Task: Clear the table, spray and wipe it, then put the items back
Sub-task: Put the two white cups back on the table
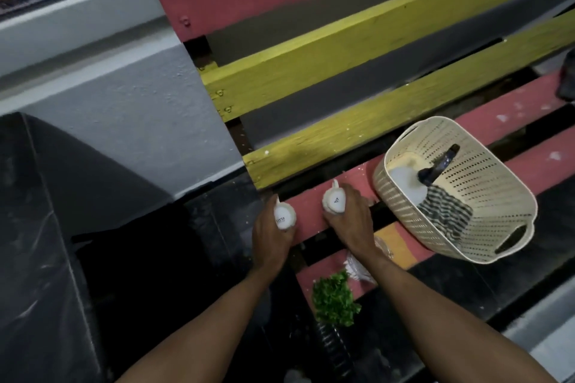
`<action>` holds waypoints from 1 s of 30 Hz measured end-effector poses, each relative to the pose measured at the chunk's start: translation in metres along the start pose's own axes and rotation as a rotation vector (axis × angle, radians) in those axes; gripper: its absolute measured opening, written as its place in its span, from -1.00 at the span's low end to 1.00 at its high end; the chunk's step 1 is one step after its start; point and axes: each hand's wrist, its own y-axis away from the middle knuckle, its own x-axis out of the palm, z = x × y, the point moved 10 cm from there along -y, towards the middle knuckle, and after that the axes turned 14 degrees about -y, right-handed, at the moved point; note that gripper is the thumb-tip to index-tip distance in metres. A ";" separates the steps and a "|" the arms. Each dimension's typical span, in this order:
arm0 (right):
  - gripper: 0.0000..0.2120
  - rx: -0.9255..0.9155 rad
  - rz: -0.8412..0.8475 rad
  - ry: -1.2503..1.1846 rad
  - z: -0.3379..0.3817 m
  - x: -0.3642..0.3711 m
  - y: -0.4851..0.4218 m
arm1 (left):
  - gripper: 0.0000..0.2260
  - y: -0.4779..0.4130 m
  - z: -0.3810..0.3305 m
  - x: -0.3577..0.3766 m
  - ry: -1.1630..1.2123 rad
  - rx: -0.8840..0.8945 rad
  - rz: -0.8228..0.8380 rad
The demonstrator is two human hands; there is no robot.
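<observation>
Lighting: dim, uneven. Yellow slats and grey wall lit best; white cup base brightest spot. Lower left sinks into near-black shadow. Focus: soft, motion-blurred throughout. Straight edges bow near borders.

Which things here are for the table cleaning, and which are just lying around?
For the job: left cup in the left hand, right cup in the right hand, basket, spray bottle, striped cloth, probably the green sprig.
Just there: yellow planks, grey wall, dark thing at the right edge.
</observation>
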 end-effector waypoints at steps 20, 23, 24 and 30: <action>-0.48 -0.352 0.146 -0.161 0.394 0.149 0.322 | -0.37 0.209 0.197 -0.523 0.027 -0.039 -0.457; -0.54 -0.337 0.226 -0.169 0.437 0.240 0.391 | -0.38 0.253 0.309 -0.598 0.024 -0.155 -0.494; -0.56 -0.314 0.251 -0.162 0.443 0.261 0.404 | -0.37 0.259 0.335 -0.610 0.025 -0.190 -0.480; -0.51 -0.301 0.360 -0.057 0.483 0.381 0.473 | -0.36 0.292 0.466 -0.688 0.006 -0.285 -0.475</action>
